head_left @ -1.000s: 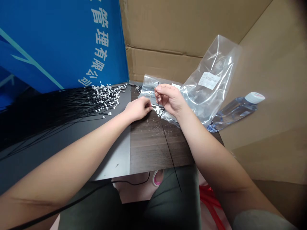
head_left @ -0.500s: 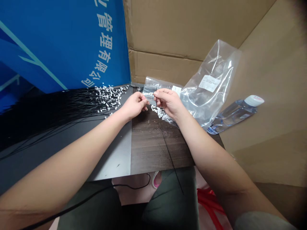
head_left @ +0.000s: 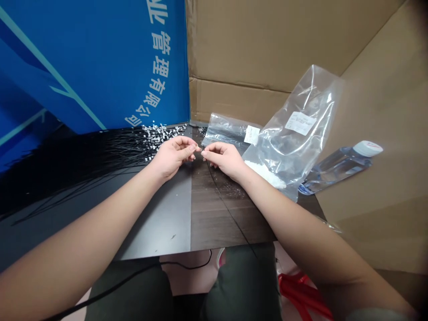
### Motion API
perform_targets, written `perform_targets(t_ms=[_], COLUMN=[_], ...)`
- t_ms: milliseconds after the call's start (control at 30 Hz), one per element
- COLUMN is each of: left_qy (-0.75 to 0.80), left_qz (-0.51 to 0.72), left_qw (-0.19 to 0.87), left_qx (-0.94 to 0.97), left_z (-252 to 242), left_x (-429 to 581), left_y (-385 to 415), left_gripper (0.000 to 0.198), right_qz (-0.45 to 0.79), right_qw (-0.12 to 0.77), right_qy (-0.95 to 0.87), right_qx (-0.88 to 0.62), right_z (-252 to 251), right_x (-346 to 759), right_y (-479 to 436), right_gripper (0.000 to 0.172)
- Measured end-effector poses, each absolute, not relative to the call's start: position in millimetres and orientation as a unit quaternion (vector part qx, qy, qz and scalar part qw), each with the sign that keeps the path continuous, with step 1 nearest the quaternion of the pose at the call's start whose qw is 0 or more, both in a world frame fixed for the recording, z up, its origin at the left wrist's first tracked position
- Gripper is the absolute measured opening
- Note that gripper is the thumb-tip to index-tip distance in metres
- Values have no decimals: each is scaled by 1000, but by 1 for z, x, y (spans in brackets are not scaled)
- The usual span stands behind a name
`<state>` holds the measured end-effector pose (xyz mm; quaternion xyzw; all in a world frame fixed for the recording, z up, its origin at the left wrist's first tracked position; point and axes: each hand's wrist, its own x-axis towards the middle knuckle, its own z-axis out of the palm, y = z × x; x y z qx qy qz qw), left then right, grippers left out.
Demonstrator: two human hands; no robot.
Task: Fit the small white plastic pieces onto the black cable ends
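My right hand (head_left: 227, 161) pinches a thin black wire (head_left: 228, 207) close to its upper end. The wire runs down across the wood-grain tabletop and over its front edge. Opposite it, my left hand (head_left: 174, 156) is closed with thumb and fingertips together, right by the wire's tip. What those fingertips hold is too small to make out. To the left lies a big heap of black wires (head_left: 73, 162), with small white pieces (head_left: 157, 135) at their ends. White small parts (head_left: 264, 173) show inside a clear plastic bag (head_left: 306, 145) beside my right wrist.
Behind my hands lies a smaller clear bag (head_left: 227, 131) with a label. A water bottle (head_left: 341, 166) leans at the right against cardboard (head_left: 377, 191). A blue printed panel (head_left: 110, 58) stands behind the heap. A black cable (head_left: 133, 273) hangs below the table edge.
My hands have come down, closer to the table, and their fingertips have drawn nearer to each other at the wire's tip. The view has shifted slightly.
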<state>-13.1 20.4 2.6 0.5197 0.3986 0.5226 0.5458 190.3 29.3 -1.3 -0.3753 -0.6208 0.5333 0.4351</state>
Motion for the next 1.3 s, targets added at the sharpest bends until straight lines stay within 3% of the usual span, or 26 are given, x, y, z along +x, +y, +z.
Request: perform_targets(t_ms=[400, 833, 1133, 1300], left_qy=[395, 384, 353, 359], left_qz=[501, 449, 484, 512], left_qw=[535, 544, 571, 566], left_qx=[554, 595, 561, 537], left_z=[0, 2, -5, -8], left_x=[-11, -14, -10, -9], left_y=[15, 12, 15, 16], left_gripper=[43, 45, 43, 38], right_qz=[436, 401, 445, 387], right_qw=[468, 430, 461, 495], right_qy=[-673, -741, -705, -689], right_qx=[-371, -323, -305, -361], right_z=[-3, -2, -5, -6], right_x=[194, 198, 193, 193], right_y=[26, 27, 26, 28], right_gripper=[25, 22, 22, 21])
